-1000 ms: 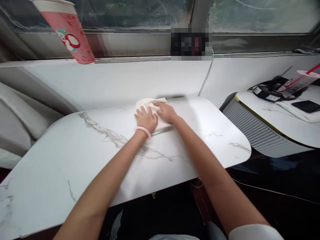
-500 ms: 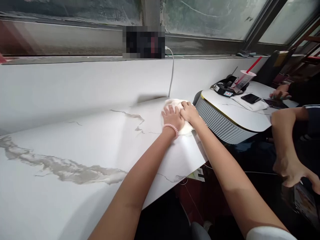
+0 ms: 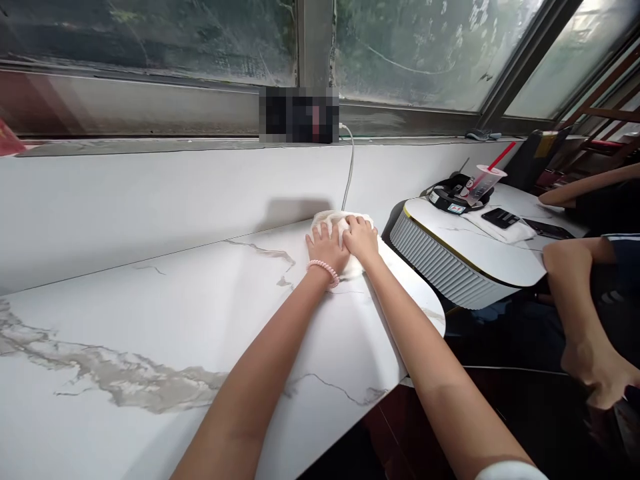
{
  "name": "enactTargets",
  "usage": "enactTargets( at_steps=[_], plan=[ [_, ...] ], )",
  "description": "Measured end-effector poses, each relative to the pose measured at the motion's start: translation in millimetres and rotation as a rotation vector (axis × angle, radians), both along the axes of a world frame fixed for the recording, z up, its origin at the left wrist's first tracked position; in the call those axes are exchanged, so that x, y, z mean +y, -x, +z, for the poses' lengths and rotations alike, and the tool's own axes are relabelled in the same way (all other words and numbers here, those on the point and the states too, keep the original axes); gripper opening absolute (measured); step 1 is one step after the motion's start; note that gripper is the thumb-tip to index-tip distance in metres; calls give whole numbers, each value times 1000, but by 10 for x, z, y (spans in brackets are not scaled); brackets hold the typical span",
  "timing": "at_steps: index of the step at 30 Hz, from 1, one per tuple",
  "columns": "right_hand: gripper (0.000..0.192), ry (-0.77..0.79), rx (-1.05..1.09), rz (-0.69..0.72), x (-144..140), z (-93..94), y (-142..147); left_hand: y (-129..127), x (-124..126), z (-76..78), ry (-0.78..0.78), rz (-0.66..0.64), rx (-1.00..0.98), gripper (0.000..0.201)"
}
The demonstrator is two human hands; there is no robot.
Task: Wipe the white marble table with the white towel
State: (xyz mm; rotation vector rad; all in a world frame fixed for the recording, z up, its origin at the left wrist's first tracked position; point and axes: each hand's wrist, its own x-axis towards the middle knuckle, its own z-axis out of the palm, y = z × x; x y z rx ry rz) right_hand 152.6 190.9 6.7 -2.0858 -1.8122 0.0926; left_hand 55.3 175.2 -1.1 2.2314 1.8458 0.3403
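A crumpled white cloth (image 3: 353,268) lies on the white marble-patterned tabletop (image 3: 210,293), close to the wall. My left hand (image 3: 327,252) presses flat on it with fingers spread; a pink coiled band circles that wrist. Right beside it, my right hand (image 3: 362,241) bends its fingers over the cloth's upper right part. The two hands touch or nearly touch. Much of the cloth is hidden under them.
To the right stands a second table (image 3: 480,267) with a ribbed side, bearing a cup with a red straw (image 3: 484,183), a black headset (image 3: 450,195) and a phone (image 3: 500,217). A co-worker's arm (image 3: 575,300) is beyond. A white cable (image 3: 351,167) hangs down the wall.
Both hands and the cloth have shifted left across the tabletop, and the table's rounded right end now shows. The view has tilted up slightly. The co-worker's far arm has moved.
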Motion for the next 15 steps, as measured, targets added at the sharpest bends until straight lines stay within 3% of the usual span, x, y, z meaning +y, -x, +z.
enactTargets(
  at_steps=[7, 15],
  plan=[
    [46, -12, 29, 105, 45, -56, 714, 690, -77, 27, 29, 100, 37, 63],
    [43, -12, 55, 196, -207, -46, 1433, 1384, -367, 19, 34, 196, 90, 64]
  ],
)
